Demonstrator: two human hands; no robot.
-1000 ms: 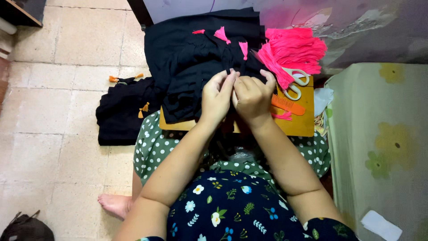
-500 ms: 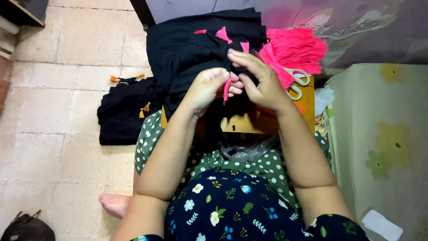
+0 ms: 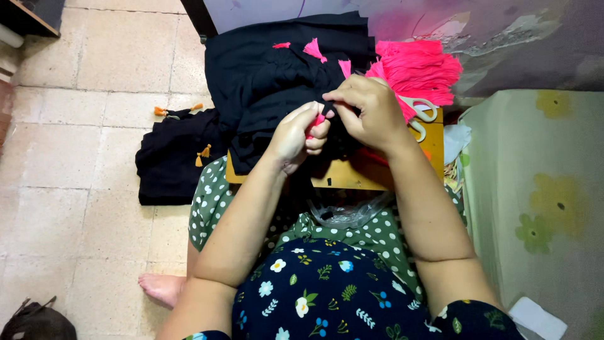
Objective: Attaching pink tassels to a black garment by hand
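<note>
Head view: mid-way through fixing a pink tassel (image 3: 316, 121) onto the black garment (image 3: 277, 94) heaped on the little wooden tabletop (image 3: 352, 176). Forearms bent in, wrists nearly touching. Right hand (image 3: 371, 113) pinching the fabric edge, left hand (image 3: 296, 135) curled tight around the tassel. Next probably needs a steady pinch, tassel snug against the hem. Scissors (image 3: 423, 116) lying just beside.
</note>
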